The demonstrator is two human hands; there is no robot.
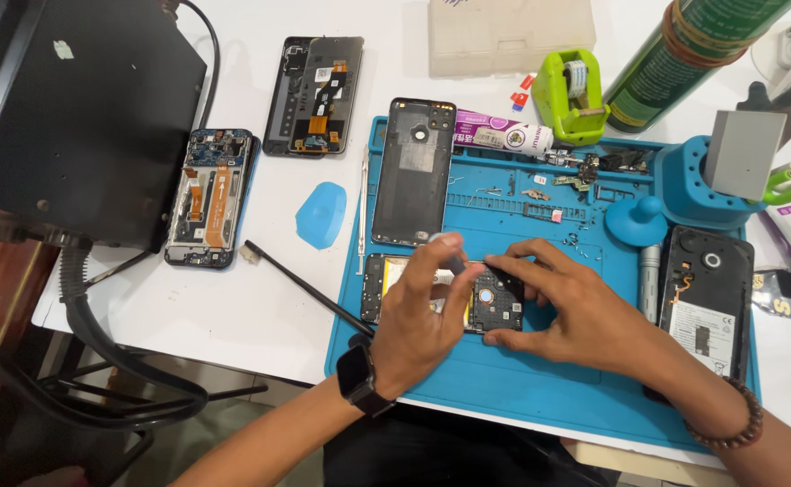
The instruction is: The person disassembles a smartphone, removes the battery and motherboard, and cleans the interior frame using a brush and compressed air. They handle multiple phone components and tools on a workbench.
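L hand (pixel 423 311) pinches a screwdriver (pixel 450 255) over the phone (pixel 495 302), mid mat (pixel 522 388), near front edge; R hand (pixel 576 311) fingers pressed on phone.

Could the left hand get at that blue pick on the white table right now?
Probably yes: the blue pick lies bare on the table, nothing between, but the left hand holds a small tool over the opened phone.

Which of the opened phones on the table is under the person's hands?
The opened phone at the blue mat's front, held by both hands; the others lie untouched.
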